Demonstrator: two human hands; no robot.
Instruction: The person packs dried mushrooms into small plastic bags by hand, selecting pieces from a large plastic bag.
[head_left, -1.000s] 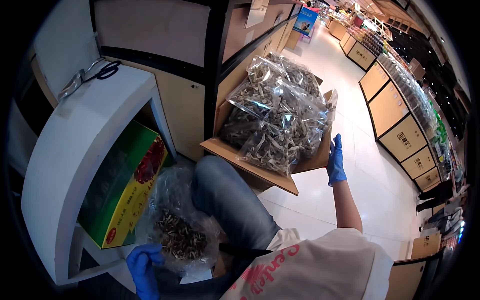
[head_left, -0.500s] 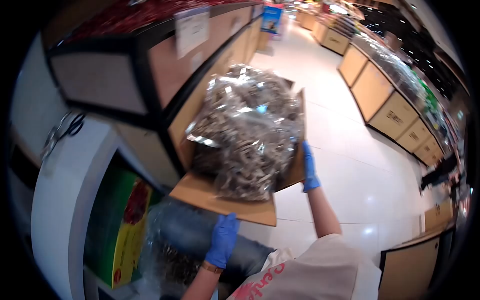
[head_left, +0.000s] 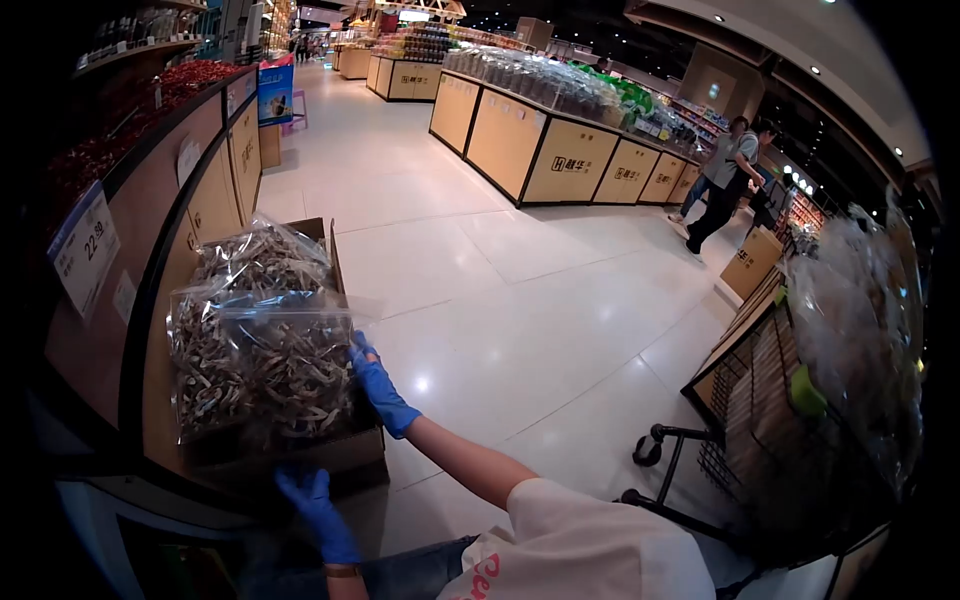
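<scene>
An open cardboard box (head_left: 365, 462) stands against the counter at the left. In it lie clear plastic bags (head_left: 290, 380) of brownish-grey dried strips, possibly dried mushrooms. My right hand (head_left: 382, 388), in a blue glove, grips the box's right side near its upper edge. Below the box's near wall is my left hand (head_left: 322, 518), also gloved in blue, with fingers apart; whether its fingertips touch the cardboard is unclear in the shadow.
Along the left runs a display counter (head_left: 150, 260) with red dried goods and a price sign (head_left: 85, 250). A wire cart (head_left: 760, 420) with plastic bags is at the right. Wooden display bins (head_left: 570, 160) stand across the tiled floor (head_left: 480, 290), with two people (head_left: 725, 180) beyond.
My view has swung up and right, so the cart and people now show. The box's near flap, earlier spread over my leg under my left hand, no longer sticks out; the left hand sits below the near wall.
</scene>
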